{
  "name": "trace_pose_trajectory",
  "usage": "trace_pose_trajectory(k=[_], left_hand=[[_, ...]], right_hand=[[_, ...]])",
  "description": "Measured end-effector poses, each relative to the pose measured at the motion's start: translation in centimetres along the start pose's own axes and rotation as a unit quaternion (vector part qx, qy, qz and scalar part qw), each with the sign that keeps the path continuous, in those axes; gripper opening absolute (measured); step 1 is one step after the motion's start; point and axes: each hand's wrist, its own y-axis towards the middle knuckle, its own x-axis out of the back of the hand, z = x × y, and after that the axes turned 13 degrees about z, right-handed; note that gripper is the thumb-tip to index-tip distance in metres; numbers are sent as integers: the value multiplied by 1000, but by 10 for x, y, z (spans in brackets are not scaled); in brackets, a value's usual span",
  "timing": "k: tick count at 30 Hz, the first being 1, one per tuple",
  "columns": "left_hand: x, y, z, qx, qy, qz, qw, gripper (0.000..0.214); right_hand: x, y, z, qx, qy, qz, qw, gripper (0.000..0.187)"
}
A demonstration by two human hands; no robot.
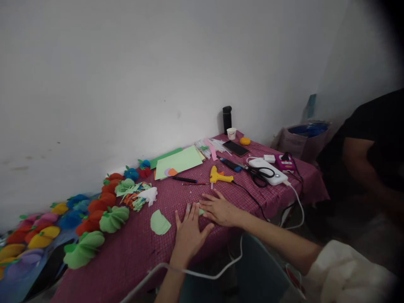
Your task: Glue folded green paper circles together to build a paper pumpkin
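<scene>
My left hand (189, 235) lies flat near the table's front edge, fingers stretched forward and thumb out to the side. Beside it my right hand (222, 210) is spread flat, its fingertips pointing toward the left hand. A small piece of light green paper (201, 211) shows between the two hands, mostly covered by their fingers. To the left of my left hand rests a stack of light green paper cutouts (160, 222) with rounded edges. A yellow glue gun (221, 176) lies just beyond my right hand.
Black scissors (260, 173), a white power bank (268, 170), a utility knife (230, 164) and a phone (236, 148) lie at right. Green sheets (178, 162) are at the back. Paper fruits (101, 204) fill the left. A white cable (217, 275) hangs in front; a person (372, 147) sits at right.
</scene>
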Motion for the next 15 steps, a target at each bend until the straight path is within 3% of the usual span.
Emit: trace_pose_trajectory(k=[10,15], left_hand=[[4,-4,7,-18,-15,-5,1000,62],[2,1,21,-18,-10,-19,1000,51]], right_hand=[[4,-7,0,13,45,-9,999,38],[5,-11,-15,-30,70,-25,997,35]])
